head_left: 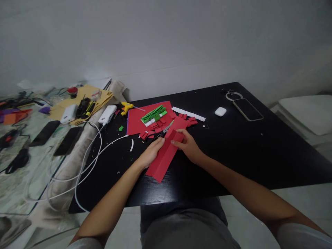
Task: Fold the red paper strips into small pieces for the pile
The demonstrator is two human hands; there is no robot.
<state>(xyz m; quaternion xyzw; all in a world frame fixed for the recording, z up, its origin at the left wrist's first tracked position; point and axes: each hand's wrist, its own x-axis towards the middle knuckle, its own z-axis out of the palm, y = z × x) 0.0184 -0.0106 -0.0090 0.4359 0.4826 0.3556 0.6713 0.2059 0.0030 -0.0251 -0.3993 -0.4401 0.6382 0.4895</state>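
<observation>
A long strip of red paper (166, 153) with lengthwise creases is held above the front of the black table, slanting from lower left to upper right. My left hand (151, 152) grips its left edge, thumb on top. On the right side, my right hand (188, 145) pinches the paper near its upper part. Just behind lie scissors (164, 131), partly covered by the paper. Around them are several small folded red paper pieces (158, 128). Green folded paper strips (154, 114) rest on a red sheet (135, 121) at the back.
A yellow glue gun (126, 108) lies beside the red sheet. White cables (100, 152) run over the table's left side from a white power bank (107, 114). A white strip (188, 114), an earbud case (220, 111) and a phone (248, 109) lie to the right.
</observation>
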